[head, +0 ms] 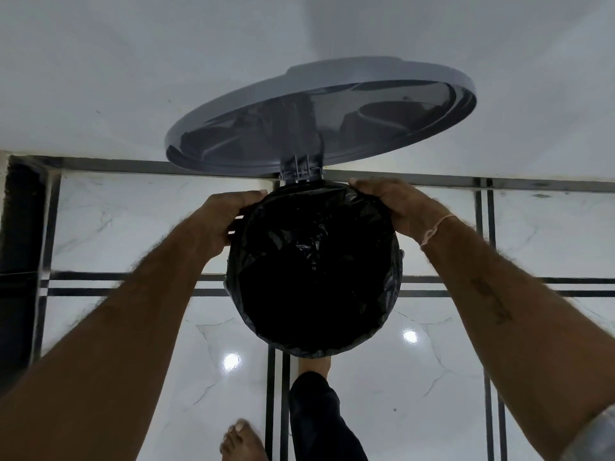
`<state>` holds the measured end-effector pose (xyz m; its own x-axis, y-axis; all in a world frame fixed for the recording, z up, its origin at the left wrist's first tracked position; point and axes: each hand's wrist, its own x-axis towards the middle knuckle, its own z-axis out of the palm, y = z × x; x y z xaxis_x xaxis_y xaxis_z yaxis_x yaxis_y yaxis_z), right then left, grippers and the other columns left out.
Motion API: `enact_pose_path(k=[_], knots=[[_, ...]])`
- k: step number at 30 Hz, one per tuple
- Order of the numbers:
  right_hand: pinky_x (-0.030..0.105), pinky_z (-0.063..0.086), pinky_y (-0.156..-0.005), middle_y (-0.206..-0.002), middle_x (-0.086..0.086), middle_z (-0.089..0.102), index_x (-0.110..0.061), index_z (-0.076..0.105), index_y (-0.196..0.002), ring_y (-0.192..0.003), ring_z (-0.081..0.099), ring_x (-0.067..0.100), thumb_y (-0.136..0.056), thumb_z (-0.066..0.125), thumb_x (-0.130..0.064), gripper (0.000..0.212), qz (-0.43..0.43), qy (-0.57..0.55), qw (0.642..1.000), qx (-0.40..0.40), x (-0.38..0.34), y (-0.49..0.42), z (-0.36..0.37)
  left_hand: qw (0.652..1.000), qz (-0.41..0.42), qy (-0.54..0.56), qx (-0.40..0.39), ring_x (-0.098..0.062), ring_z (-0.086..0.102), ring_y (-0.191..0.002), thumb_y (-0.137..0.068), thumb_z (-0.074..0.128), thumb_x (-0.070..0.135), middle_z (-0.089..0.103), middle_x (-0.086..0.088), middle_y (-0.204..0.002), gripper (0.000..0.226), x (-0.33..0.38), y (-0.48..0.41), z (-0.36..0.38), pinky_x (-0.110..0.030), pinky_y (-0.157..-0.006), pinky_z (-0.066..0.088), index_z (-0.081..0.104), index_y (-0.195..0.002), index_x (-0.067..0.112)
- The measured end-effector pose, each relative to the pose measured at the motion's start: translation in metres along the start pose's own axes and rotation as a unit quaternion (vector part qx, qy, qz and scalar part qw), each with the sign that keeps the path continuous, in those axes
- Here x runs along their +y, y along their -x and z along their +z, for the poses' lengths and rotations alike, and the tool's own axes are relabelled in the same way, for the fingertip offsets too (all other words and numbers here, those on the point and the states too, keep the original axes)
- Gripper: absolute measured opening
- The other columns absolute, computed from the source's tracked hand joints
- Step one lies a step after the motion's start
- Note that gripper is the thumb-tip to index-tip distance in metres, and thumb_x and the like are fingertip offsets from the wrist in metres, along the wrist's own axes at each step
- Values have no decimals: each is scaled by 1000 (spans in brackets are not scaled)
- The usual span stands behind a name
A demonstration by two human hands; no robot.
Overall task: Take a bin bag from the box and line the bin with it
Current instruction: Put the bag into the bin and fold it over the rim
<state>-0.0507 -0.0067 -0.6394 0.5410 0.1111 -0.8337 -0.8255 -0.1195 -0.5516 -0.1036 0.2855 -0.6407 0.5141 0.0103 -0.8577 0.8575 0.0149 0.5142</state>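
A round pedal bin stands on the floor in the middle of the view, seen from above. A black bin bag fills its opening and is folded over the rim all the way round. The grey lid stands raised behind it on its hinge. My left hand grips the bag's edge at the far left of the rim. My right hand grips the bag's edge at the far right of the rim. The box of bags is not in view.
The bin stands against a white wall on a glossy white marble floor with dark inlay lines. My right foot is under the bin's front, where the pedal would be; my left foot is nearer. A dark upright edge runs along the left.
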Motion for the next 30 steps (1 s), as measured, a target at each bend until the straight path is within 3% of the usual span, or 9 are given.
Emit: enact_pose_path(k=[5, 7, 9, 12, 16, 20, 24, 27, 30], knots=[[38, 65, -81, -101, 20, 75, 9, 72, -115, -79, 73, 26, -91, 78, -21, 39, 9, 18, 999, 39, -8, -9, 7, 1000, -25, -3, 1, -18, 66, -86, -85, 78, 44, 71, 1, -82, 29, 2, -7, 0, -34, -79, 52, 75, -92, 16], [41, 63, -87, -100, 18, 75, 6, 73, -111, -82, 73, 27, -90, 79, -22, 36, -2, 36, 998, 52, -11, -14, 12, 999, -42, 2, -2, -18, 68, -84, -86, 76, 43, 72, -2, -84, 30, 4, -11, -2, -32, -73, 54, 74, -93, 13], [33, 64, -73, -82, 8, 76, -4, 73, -91, -69, 72, 19, -91, 79, -23, 20, -24, 58, 996, 63, -8, -19, 15, 998, -55, 30, -9, -18, 71, -81, -85, 78, 40, 75, -5, -88, 31, 4, -14, -3, -31, -67, 58, 75, -94, 10], [22, 54, -48, -54, 0, 63, -7, 62, -73, -44, 60, 10, -95, 74, -25, 31, -45, 47, 996, 68, 2, -14, 12, 997, -40, 70, 14, -19, 75, -83, -83, 81, 33, 78, -9, -94, 28, -2, -17, -2, -33, -78, 61, 77, -91, 6], [24, 55, -64, -84, 12, 66, 11, 67, -101, -72, 64, 21, -96, 68, -48, 60, -96, 62, 992, 60, 14, 6, 4, 994, 40, 74, 66, -18, 70, -79, -89, 76, 32, 74, -6, -85, 23, -15, -9, 2, -31, -81, 61, 72, -85, 10], [34, 56, -79, -91, 19, 66, 17, 66, -104, -81, 65, 28, -94, 73, -38, 57, -129, 64, 989, 35, 23, 19, -4, 989, 116, 87, 15, -10, 69, -78, -102, 57, 40, 73, -1, -86, 33, -24, 5, -4, -24, -76, 58, 72, -92, 12], [43, 51, -87, -94, 22, 62, 23, 59, -107, -87, 58, 31, -83, 82, -38, 70, -142, 53, 988, 40, 16, 16, -5, 990, 142, 13, -20, -24, 72, -105, -104, 56, 28, 75, -16, -116, 31, -27, 11, -11, -37, -96, 54, 75, -114, 6], [42, 53, -81, -80, 18, 64, 14, 66, -92, -78, 62, 27, -85, 76, -51, 66, -176, 124, 975, 51, 16, 14, 0, 992, 123, 24, 6, -27, 72, -103, -101, 62, 28, 76, -16, -109, 31, -24, 11, -6, -37, -99, 55, 75, -106, 1], [46, 58, -85, -83, 15, 72, 0, 70, -84, -80, 68, 26, -82, 76, -54, 55, -188, 165, 967, 56, 20, 12, -1, 995, 90, 20, 23, -23, 72, -98, -101, 61, 33, 77, -10, -100, 31, -19, 10, 2, -33, -92, 56, 76, -99, 6]])
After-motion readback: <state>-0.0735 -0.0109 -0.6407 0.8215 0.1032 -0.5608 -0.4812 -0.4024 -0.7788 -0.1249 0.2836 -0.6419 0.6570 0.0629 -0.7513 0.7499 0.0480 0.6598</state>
